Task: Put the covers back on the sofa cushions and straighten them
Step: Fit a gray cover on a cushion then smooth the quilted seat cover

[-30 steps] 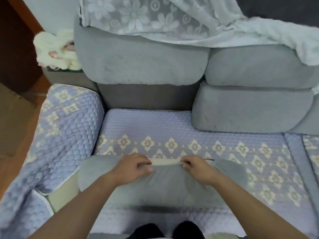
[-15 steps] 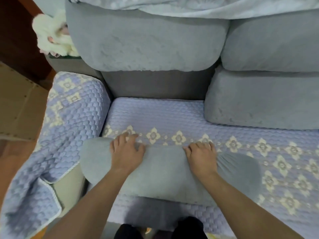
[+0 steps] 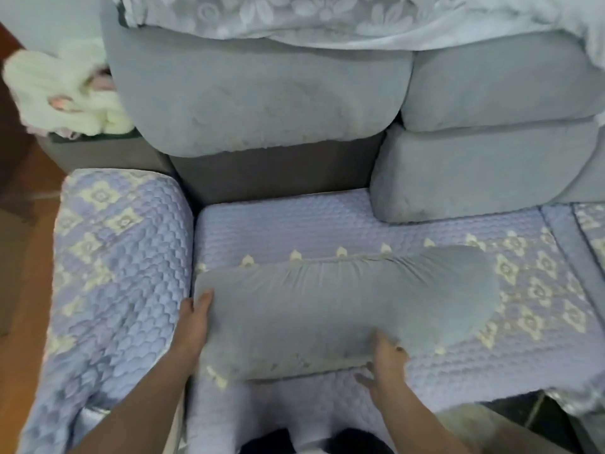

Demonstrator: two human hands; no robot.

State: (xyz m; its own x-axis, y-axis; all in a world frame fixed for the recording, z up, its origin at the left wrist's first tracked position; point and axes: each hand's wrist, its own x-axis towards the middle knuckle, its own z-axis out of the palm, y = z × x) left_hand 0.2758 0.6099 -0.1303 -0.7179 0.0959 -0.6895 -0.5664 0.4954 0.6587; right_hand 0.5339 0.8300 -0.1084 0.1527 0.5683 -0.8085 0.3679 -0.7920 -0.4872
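A grey covered cushion (image 3: 327, 306) lies across the lilac quilted seat cover (image 3: 294, 224), its gathered seam along the far edge. My left hand (image 3: 193, 322) holds the cushion's left end, thumb on top and fingers hidden underneath. My right hand (image 3: 386, 358) grips the near edge towards the right, fingers tucked into the fabric and thumb spread below. The cushion's right end bulges wider than the left.
Grey back cushions (image 3: 262, 93) are stacked behind, two more (image 3: 491, 165) at the right, with a white lace throw (image 3: 294, 18) over the top. The quilted armrest cover (image 3: 114, 273) is at the left. A fluffy white toy (image 3: 59, 93) sits far left.
Both hands left the cushion's far seam. The left went to the left end, the right to the near edge. The cushion now lies slightly farther right.
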